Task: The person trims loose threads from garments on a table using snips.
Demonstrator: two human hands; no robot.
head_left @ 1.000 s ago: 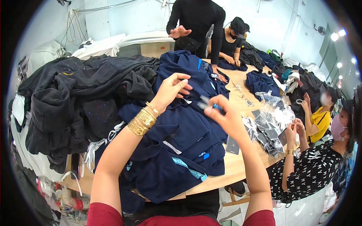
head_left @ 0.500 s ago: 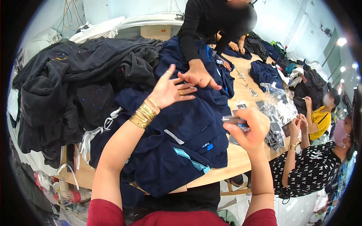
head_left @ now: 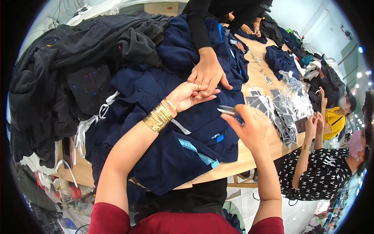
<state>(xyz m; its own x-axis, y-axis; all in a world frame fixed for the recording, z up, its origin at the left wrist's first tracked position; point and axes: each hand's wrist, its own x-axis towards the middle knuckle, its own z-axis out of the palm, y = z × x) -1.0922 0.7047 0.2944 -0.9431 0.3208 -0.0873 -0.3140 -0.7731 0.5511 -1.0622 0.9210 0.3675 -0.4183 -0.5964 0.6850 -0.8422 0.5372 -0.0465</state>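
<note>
My left hand (head_left: 186, 97), with gold bangles at the wrist, clasps the fingers of a co-worker's hand (head_left: 210, 72) that reaches down from the far side in a black sleeve. Its thumb lies over them and its fingers extend underneath. In my right hand (head_left: 252, 126) is a pair of thread snips (head_left: 228, 110), blades pointing left toward the two joined hands. Below both hands spreads a heap of navy blue garments (head_left: 156, 89) with light blue trim (head_left: 198, 152) near the table's front edge.
Black speckled garments (head_left: 78, 58) pile up at the left. On the wooden table (head_left: 249, 156) at the right lie dark printed cards (head_left: 282, 117) and clear plastic bags (head_left: 294, 95). Two people (head_left: 319, 167) work along the right side; another pair of hands (head_left: 251, 29) handles cloth at the far end.
My left hand has closed from spread fingers onto the co-worker's hand. My right hand has moved slightly left and the snips' blades show more plainly. The whole view has shifted a little.
</note>
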